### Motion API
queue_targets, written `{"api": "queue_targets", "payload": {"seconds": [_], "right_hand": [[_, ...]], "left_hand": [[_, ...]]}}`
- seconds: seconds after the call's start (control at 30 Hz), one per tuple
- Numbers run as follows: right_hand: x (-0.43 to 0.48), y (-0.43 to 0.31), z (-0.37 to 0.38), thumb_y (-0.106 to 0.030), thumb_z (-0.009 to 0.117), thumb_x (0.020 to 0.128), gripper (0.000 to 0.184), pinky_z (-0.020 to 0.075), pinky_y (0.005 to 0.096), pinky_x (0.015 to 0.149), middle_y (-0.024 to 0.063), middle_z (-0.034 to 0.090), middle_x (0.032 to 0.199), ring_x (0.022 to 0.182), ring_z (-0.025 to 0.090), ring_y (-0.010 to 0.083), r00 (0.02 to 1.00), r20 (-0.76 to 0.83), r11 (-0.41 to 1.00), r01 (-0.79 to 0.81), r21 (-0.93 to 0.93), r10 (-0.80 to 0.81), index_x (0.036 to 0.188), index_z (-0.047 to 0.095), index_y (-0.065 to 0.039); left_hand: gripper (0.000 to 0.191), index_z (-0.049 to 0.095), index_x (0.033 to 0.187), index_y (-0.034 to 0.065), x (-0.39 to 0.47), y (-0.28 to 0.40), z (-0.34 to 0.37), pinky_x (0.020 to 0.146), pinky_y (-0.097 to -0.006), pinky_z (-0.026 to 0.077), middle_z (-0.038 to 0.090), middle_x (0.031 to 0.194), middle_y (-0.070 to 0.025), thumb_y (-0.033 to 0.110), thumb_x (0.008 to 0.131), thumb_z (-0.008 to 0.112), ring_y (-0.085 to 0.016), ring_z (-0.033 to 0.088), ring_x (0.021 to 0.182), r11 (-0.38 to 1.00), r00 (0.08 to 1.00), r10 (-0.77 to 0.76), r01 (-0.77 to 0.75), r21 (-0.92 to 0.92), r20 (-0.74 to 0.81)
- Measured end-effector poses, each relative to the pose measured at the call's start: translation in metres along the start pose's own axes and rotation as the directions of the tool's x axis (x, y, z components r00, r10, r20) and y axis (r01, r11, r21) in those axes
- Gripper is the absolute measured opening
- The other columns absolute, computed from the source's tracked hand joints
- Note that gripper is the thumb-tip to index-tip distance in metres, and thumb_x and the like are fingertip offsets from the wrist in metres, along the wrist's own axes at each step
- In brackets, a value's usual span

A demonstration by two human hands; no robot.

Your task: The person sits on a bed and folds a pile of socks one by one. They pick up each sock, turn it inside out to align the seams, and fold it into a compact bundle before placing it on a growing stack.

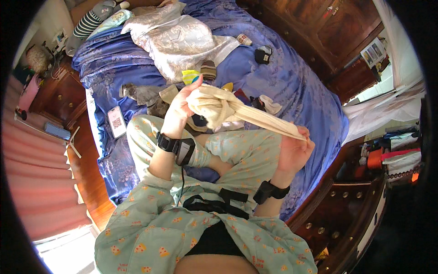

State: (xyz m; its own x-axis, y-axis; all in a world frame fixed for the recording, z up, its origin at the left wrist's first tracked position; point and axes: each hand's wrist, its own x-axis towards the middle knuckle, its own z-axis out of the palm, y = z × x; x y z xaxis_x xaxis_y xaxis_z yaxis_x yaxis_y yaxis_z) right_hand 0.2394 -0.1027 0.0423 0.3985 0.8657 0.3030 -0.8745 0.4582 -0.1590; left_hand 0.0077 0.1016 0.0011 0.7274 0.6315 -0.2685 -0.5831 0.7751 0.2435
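Note:
A cream ribbed sock [255, 114] is stretched between my two hands above my crossed legs. My left hand [183, 99] holds its bunched end, thumb pointing up. The other end is pinched in the fingers of my right hand [296, 149], pulled out to the right. Beneath and behind it lie loose socks, partly hidden: grey fuzzy ones [142, 94], a beige cuff [168, 94] and a white one [271, 104]. Just beyond are a striped brown folded sock [208, 70] and a neon yellow striped one [190, 76].
Farther back on the blue satin bedspread [291, 82] are a black-and-grey sock bundle [263, 54], a patterned rolled sock [244, 39] and a pale brocade cloth [178, 41]. A lit phone [117, 122] lies by my left knee. Wooden drawers [328, 219] stand at the right.

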Motion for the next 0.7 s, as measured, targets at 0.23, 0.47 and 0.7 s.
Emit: {"api": "queue_targets", "payload": {"seconds": [0.23,0.47,0.7], "right_hand": [[0.012,-0.024,0.002,-0.007,0.049,0.073,0.014,0.0284,0.04,0.105,0.0049,0.049,0.079,0.088,0.049,0.0183,0.998,0.01,0.995,0.056,-0.082,-0.055,0.064,0.038,-0.007],[0.019,-0.067,0.037,-0.003,0.049,0.073,0.017,0.0383,0.0345,0.085,0.0021,0.038,0.071,0.073,0.043,0.0148,0.989,0.139,0.998,0.04,0.053,-0.047,0.067,0.035,-0.01],[0.046,-0.111,0.031,0.003,0.049,0.072,0.013,0.0383,0.0333,0.08,0.0044,0.042,0.077,0.077,0.045,0.0168,0.985,0.045,0.942,-0.17,0.288,0.164,0.074,0.041,-0.007]], "left_hand": [[0.035,0.055,0.098,-0.003,-0.012,0.016,-0.011,0.077,-0.0384,0.05,0.062,0.094,-0.0172,0.03,0.088,0.055,-0.026,0.062,0.085,0.997,0.988,-0.071,0.069,0.017,0.135],[0.046,0.052,0.111,-0.0015,-0.045,0.005,0.005,0.083,-0.0324,0.045,0.057,0.106,-0.0123,0.037,0.087,0.053,-0.018,0.054,0.098,0.696,0.996,0.055,-0.084,0.713,0.064],[0.054,0.058,0.098,-0.0044,-0.066,-0.03,0.008,0.071,-0.0242,0.041,0.058,0.089,-0.006,0.042,0.072,0.067,-0.01,0.05,0.082,0.326,0.852,-0.421,-0.179,0.929,0.312]]}}
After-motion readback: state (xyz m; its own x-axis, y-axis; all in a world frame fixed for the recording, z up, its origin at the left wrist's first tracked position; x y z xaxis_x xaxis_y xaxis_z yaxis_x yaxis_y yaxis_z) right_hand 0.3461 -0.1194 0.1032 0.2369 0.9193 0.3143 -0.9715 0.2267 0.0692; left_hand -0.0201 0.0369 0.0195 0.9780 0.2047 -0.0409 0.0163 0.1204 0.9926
